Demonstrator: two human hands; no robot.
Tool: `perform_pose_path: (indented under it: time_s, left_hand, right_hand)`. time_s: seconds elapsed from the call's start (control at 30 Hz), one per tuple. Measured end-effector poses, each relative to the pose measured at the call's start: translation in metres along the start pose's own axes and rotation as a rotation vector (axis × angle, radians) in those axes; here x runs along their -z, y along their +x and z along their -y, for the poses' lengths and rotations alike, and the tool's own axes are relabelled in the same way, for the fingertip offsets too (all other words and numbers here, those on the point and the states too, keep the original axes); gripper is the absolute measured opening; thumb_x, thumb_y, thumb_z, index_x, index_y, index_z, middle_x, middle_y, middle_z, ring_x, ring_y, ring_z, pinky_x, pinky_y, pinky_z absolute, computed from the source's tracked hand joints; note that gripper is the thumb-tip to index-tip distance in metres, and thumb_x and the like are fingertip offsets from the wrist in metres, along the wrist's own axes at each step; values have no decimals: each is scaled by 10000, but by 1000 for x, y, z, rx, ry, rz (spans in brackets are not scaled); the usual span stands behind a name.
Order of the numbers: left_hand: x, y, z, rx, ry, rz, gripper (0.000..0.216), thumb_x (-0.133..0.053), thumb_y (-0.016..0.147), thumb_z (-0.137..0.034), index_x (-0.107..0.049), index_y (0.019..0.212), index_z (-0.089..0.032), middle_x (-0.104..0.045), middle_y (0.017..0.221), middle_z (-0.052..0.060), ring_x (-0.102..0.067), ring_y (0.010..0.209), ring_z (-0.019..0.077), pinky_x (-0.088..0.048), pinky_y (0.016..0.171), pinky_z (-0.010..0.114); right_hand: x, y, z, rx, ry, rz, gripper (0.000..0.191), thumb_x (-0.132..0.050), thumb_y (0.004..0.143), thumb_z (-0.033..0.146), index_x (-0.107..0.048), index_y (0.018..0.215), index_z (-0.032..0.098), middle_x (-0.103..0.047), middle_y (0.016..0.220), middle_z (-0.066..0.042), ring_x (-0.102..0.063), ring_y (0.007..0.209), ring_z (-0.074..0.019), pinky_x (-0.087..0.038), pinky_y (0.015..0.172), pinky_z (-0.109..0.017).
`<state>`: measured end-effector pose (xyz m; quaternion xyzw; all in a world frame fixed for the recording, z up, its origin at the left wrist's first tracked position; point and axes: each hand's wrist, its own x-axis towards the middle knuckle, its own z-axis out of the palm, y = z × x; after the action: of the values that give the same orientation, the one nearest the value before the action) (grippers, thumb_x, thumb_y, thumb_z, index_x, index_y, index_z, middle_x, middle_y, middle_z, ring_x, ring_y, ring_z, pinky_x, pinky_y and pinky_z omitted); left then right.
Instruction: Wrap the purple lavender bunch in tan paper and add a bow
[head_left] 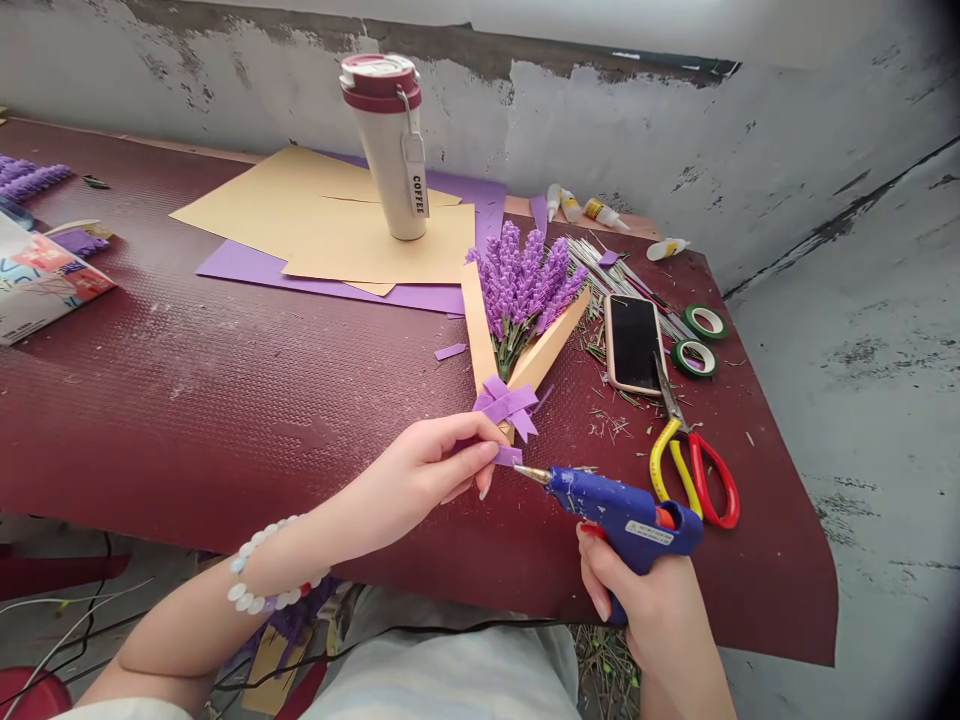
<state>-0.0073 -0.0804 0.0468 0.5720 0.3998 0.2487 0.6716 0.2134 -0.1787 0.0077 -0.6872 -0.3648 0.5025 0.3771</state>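
A grey wall of peeling paint point(600, 120) rises behind the dark red textured mat point(225, 420) I work on. My left hand point(427, 475) holds a narrow pinch on a small purple paper strip point(509, 456). My right hand point(645, 610) wraps firmly round a blue hot glue gun point(622, 515), its metal nozzle point(531, 473) just beside that strip. At twelve o'clock from my hands lies a purple paper lavender bouquet point(521, 285) in a tan card wrap point(480, 330), tied with a purple paper bow point(506, 403) just above my left hand. Red-and-yellow scissors point(694, 475) lie at three o'clock, a black-screened smartphone point(634, 345) at one o'clock, two rolls of green tape point(694, 358) at two o'clock, and a white-and-maroon coffee tumbler point(386, 150) at eleven o'clock, standing on tan card sheets point(360, 240).
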Motion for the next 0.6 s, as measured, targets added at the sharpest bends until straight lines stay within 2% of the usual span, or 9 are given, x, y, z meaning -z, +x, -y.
perform_pose_path:
  time_s: [0.27,0.43,0.6]
  left_hand:
    - [0,-1,0,50,29,-15,275,-520,999,-387,-609,876,-157,-601,694,-41,-408,525,53,-308,490,198]
    - [1,-3,-2,15,149,-45,281,-508,1006,-364,-630,856,-160,-611,701,-41,-447,539,51,-335,505,191]
    - [0,-5,-5,-2,197,-52,277,-496,1012,-339,-615,830,-168,-593,680,-54,-427,524,48,-322,504,195]
  right_hand:
    - [-2,-3,5,80,-123,-95,364,-663,814,379,-516,521,220,-476,367,39,-469,366,-125,-406,476,-278]
    - [-2,-2,4,101,-201,-112,473,-638,837,414,-439,447,233,-479,375,23,-486,385,-131,-438,497,-278]
    - [-3,-2,3,105,-219,-129,506,-627,836,444,-419,424,237,-475,374,17,-483,378,-133,-432,477,-274]
